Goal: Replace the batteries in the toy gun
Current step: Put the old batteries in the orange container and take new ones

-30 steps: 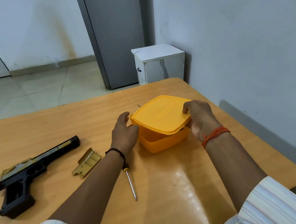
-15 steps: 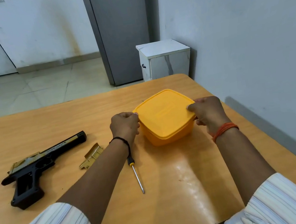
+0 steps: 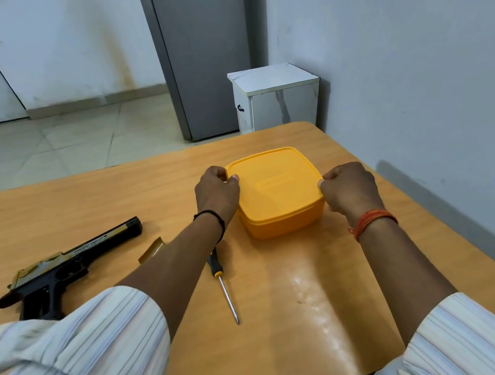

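Yellow lidded box [image 3: 277,192] gripped by both hands, left [image 3: 216,192] and right [image 3: 349,189]; screwdriver [image 3: 222,282], toy gun [image 3: 65,269] lying left on worktop [image 3: 319,289].

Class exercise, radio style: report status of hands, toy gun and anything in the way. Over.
Both hands, left and right, grip yellow box, lid on. Toy gun untouched, cover off beside it. Screwdriver lies free. Nothing blocking.

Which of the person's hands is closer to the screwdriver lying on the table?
Left. The left hand grips the yellow box's left edge, just beyond the screwdriver. The right hand holds the box's opposite side, farther away.
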